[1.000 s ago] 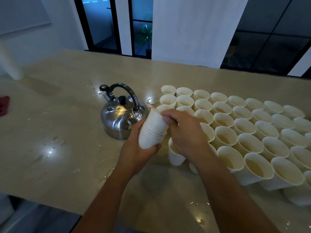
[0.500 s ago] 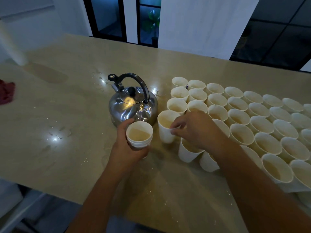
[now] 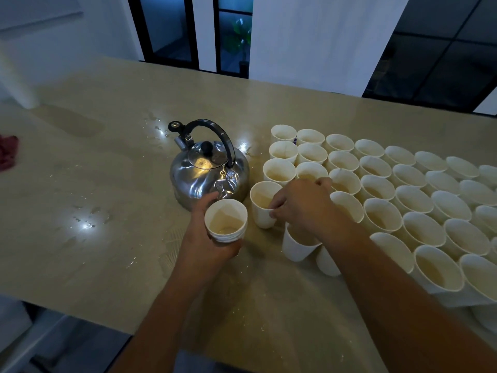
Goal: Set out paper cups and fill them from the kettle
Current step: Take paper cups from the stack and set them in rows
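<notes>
My left hand point(image 3: 208, 247) grips a short stack of nested white paper cups point(image 3: 226, 221), held upright just in front of the steel kettle point(image 3: 208, 175). My right hand point(image 3: 302, 204) pinches the rim of a single paper cup point(image 3: 262, 204) standing on the table right of the kettle. Several rows of white paper cups point(image 3: 376, 188) stand packed together to the right. My right forearm hides parts of the nearest ones.
The beige table point(image 3: 107, 211) carries water droplets point(image 3: 86, 224) on its left half and near the kettle. A red cloth point(image 3: 8, 154) lies at the far left edge. The table's front edge runs close below my arms. Dark windows stand behind the table.
The stack went from tilted to upright in my left hand. My right hand pulled one cup off it and set it on the table beside the kettle.
</notes>
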Tool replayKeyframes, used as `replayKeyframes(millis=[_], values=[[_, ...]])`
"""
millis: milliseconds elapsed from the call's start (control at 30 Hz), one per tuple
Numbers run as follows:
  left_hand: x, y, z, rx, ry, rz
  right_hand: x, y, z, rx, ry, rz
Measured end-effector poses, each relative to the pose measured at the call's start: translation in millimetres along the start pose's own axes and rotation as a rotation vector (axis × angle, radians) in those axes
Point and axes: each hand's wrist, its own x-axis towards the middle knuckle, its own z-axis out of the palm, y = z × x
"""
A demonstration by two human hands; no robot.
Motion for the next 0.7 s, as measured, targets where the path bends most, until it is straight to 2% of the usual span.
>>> replayKeyframes(millis=[167, 300, 467, 567, 700], values=[[0.0, 6.4, 5.6, 0.012, -0.023, -0.023, 8.7, 1.1, 2.9, -0.054, 0.042, 0.031], [-6.3, 18.3, -4.8, 0.045, -0.052, -0.01, 2.1, 4.0, -5.1, -0.016, -0.02, 0.023], [8.8, 81.7, -21.3, 0.08, -0.029, 0.25, -45.2, 29.8, -59.5, 0.293, 0.05, -0.019], [25.5, 148.3, 4.8, 0.051, -0.136, 0.412, -93.7, 67.6, -93.6, 0.376, 0.151, 0.046], [22.5, 233.1, 93.1, -0.024, -0.377, 0.624, -167.1, 131.5, -125.9, 0.401, 0.299, 0.255]])
